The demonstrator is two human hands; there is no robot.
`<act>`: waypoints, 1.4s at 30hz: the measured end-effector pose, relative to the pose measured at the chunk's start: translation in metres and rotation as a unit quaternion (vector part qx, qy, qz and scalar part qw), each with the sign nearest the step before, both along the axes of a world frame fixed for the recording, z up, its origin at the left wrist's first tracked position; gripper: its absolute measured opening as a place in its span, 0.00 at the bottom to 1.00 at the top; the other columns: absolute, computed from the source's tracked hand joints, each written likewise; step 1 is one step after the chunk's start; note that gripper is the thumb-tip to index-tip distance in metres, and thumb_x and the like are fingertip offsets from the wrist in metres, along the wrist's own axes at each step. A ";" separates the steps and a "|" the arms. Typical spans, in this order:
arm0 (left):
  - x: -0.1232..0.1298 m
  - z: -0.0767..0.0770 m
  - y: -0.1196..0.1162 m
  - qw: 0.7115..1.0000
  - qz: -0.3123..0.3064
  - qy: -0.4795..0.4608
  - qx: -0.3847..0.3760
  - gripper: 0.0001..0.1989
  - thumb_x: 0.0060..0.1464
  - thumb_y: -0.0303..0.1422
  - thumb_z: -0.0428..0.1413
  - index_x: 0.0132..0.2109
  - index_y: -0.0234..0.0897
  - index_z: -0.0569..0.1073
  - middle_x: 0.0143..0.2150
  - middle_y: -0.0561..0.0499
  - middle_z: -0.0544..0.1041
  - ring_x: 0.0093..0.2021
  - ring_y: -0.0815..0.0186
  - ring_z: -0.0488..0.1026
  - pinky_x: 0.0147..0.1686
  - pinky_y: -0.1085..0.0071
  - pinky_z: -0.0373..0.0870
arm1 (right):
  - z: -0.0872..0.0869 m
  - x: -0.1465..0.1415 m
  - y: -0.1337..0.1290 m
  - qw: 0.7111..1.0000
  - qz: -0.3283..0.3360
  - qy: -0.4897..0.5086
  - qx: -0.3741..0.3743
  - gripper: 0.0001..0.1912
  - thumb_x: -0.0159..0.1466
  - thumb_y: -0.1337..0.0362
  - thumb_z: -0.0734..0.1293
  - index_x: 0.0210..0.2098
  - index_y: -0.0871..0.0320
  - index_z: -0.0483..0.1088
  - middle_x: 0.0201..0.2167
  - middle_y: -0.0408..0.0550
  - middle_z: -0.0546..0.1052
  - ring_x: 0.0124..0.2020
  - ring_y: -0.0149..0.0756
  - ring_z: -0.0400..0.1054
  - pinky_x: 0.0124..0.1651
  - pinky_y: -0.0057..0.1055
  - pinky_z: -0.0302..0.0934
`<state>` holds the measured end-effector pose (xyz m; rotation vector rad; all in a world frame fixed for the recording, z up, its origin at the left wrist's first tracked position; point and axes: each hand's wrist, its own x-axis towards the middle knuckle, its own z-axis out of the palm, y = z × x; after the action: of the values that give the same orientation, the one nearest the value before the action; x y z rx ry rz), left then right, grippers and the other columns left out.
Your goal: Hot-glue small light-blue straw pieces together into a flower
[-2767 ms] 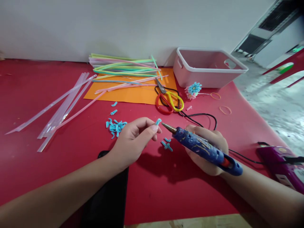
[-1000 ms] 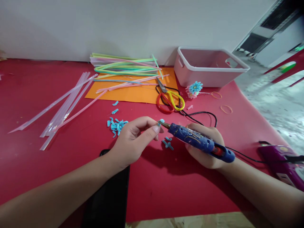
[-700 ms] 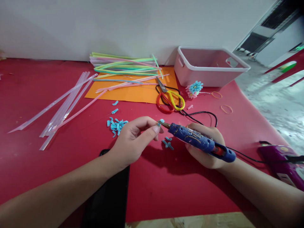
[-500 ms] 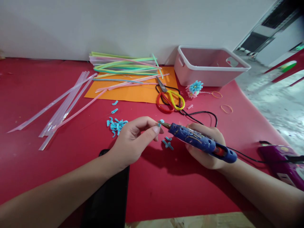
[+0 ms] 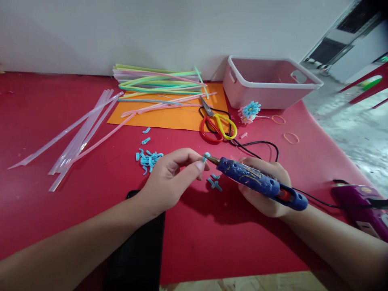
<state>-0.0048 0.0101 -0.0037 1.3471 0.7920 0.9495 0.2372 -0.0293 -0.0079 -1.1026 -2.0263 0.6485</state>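
Observation:
Between the thumb and forefinger of my left hand (image 5: 174, 178) is pinched a small light-blue piece (image 5: 205, 158) with a whitish top, partly hidden by the fingers. My right hand (image 5: 266, 182) is wrapped round a blue glue gun (image 5: 251, 177) smeared with dried glue. The gun's brass-coloured nozzle points left, its tip at the blue piece; I cannot tell whether they touch. Below the nozzle lie several short blue pipe cleaner pieces (image 5: 215, 184). A larger pile of blue pieces (image 5: 148, 161) sits left of my left hand.
Scissors (image 5: 216, 121) lie on orange paper (image 5: 157, 119) beside pipe cleaners (image 5: 160, 83). Clear glue sticks (image 5: 81, 133) are at left, a pink basket (image 5: 257, 95) and a pipe cleaner flower (image 5: 251, 109) at back right. A black phone (image 5: 136, 250) and purple box (image 5: 357, 208) flank my arms.
The glue gun has shifted very slightly to the right and down with my right hand. The left hand keeps its pinch, and the view has moved a little.

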 end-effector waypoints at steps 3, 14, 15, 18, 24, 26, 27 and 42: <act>0.000 0.000 0.000 1.000 -0.001 -0.002 0.002 0.10 0.63 0.32 0.58 0.31 0.38 0.73 0.28 0.56 0.73 0.26 0.74 0.64 0.29 0.76 0.63 | -0.001 0.001 0.000 1.000 0.002 0.001 0.004 0.12 0.57 0.73 0.66 0.39 0.52 0.68 0.22 0.37 0.73 0.17 0.26 0.61 0.21 0.25 0.58; -0.001 -0.001 -0.001 1.000 -0.011 -0.014 0.002 0.08 0.63 0.30 0.58 0.34 0.40 0.76 0.27 0.59 0.73 0.24 0.76 0.62 0.30 0.77 0.64 | 0.000 -0.001 -0.001 1.000 0.000 0.002 0.016 0.11 0.57 0.72 0.67 0.38 0.53 0.69 0.26 0.40 0.75 0.20 0.27 0.65 0.24 0.26 0.61; 0.000 -0.001 -0.001 1.000 -0.013 -0.011 0.002 0.08 0.63 0.31 0.57 0.33 0.39 0.76 0.27 0.59 0.73 0.23 0.76 0.61 0.30 0.77 0.64 | 0.000 -0.001 -0.001 1.000 -0.001 0.002 0.017 0.11 0.57 0.73 0.66 0.38 0.53 0.69 0.26 0.40 0.75 0.20 0.27 0.65 0.23 0.26 0.60; 0.000 -0.002 0.000 1.000 -0.014 -0.003 0.005 0.11 0.64 0.32 0.57 0.31 0.38 0.73 0.28 0.58 0.74 0.23 0.76 0.61 0.29 0.76 0.62 | 0.001 0.000 -0.001 1.000 -0.006 -0.001 0.017 0.13 0.56 0.74 0.66 0.38 0.53 0.69 0.24 0.39 0.75 0.19 0.28 0.65 0.22 0.26 0.60; -0.001 -0.001 -0.001 1.000 -0.011 0.004 0.002 0.12 0.64 0.33 0.57 0.30 0.38 0.71 0.29 0.56 0.74 0.25 0.75 0.63 0.28 0.76 0.62 | 0.001 0.001 -0.001 1.000 -0.003 -0.005 0.022 0.15 0.55 0.75 0.66 0.38 0.52 0.68 0.22 0.38 0.74 0.18 0.28 0.64 0.22 0.25 0.60; -0.001 -0.001 -0.001 1.000 -0.009 0.002 0.001 0.11 0.64 0.33 0.57 0.31 0.38 0.72 0.29 0.56 0.74 0.25 0.75 0.63 0.29 0.76 0.63 | 0.000 0.001 -0.001 1.000 0.001 -0.006 0.021 0.14 0.55 0.75 0.66 0.38 0.52 0.68 0.22 0.37 0.74 0.18 0.27 0.62 0.21 0.25 0.59; -0.001 -0.001 -0.001 1.000 -0.009 0.001 0.002 0.11 0.63 0.32 0.57 0.31 0.38 0.72 0.29 0.57 0.74 0.25 0.75 0.63 0.29 0.76 0.63 | 0.000 0.001 -0.001 1.000 0.002 -0.006 0.017 0.14 0.55 0.74 0.66 0.38 0.52 0.68 0.22 0.37 0.73 0.18 0.26 0.61 0.21 0.24 0.58; 0.001 0.002 0.000 1.000 0.000 0.016 0.007 0.11 0.62 0.35 0.58 0.30 0.38 0.72 0.28 0.55 0.73 0.26 0.72 0.65 0.28 0.73 0.65 | 0.001 0.002 0.000 1.000 -0.008 0.000 -0.019 0.10 0.57 0.72 0.67 0.35 0.52 0.67 0.21 0.37 0.71 0.18 0.28 0.58 0.20 0.27 0.56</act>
<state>-0.0040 0.0098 -0.0020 1.3778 0.8116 0.9376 0.2387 -0.0294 -0.0067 -1.1400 -2.0114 0.6820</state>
